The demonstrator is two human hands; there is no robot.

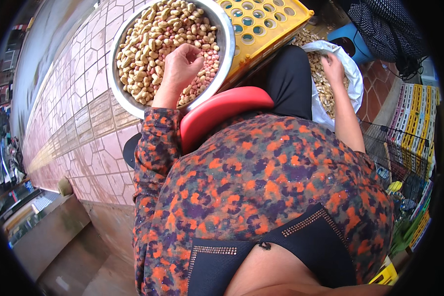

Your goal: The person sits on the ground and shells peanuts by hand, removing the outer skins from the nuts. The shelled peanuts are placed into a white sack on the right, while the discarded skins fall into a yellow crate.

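A wide metal basin (227, 27) holds peanuts in their shells (142, 55), with pink shelled kernels (209, 64) mostly along its right side. Over the basin is my left hand (183, 66), its fingers curled in; whether anything lies inside them is hidden. My right hand (333, 68) hangs at the mouth of a white plastic sack (353, 70), its fingers blurred above the loose peanut shells (320, 81) in it. What that hand may hold does not show.
A yellow perforated plastic crate (266, 26) stands beside the basin. Against my lap rests a red curved plastic piece (222, 111). More shells lie on the ground behind the sack, near a blue plastic container (351, 42). At right are a wire basket (396, 148) and stacked colored crates (414, 114).
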